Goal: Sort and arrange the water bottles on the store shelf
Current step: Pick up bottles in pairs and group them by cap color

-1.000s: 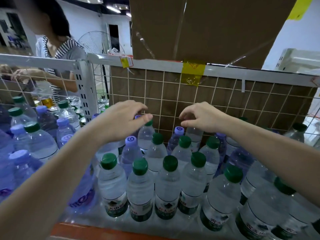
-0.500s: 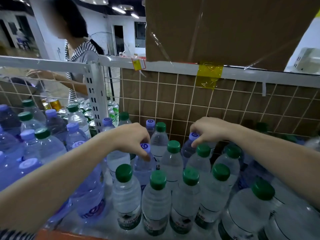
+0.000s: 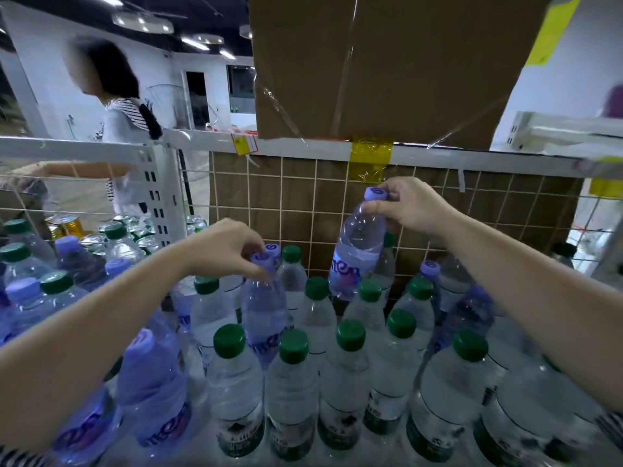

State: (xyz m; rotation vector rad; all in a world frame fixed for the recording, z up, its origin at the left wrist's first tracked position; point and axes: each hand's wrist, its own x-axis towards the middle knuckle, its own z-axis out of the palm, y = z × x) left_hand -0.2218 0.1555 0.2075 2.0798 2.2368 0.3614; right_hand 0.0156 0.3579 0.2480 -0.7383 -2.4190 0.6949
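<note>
Head cam: two purple-caps gripped amid green block

R hand [image 3: 414, 205] pinches the cap of a purple bottle [image 3: 357, 251], held clear above the green-caps [image 3: 350, 335], far centre. L hand [image 3: 226, 247] fingers curl round the cap of a 2nd bottle [image 3: 263, 305], low among the row. Best: lift both straight up w/o clipping neighbours, then carry left to the purple group [image 3: 151, 382]. Cap-only grip lets bottles swing, so go slow. Packed shelf [image 3: 472, 156]; wire grid [image 3: 296, 197] behind, box [image 3: 387, 62] on top, another person [image 3: 118, 123] far left.
</note>
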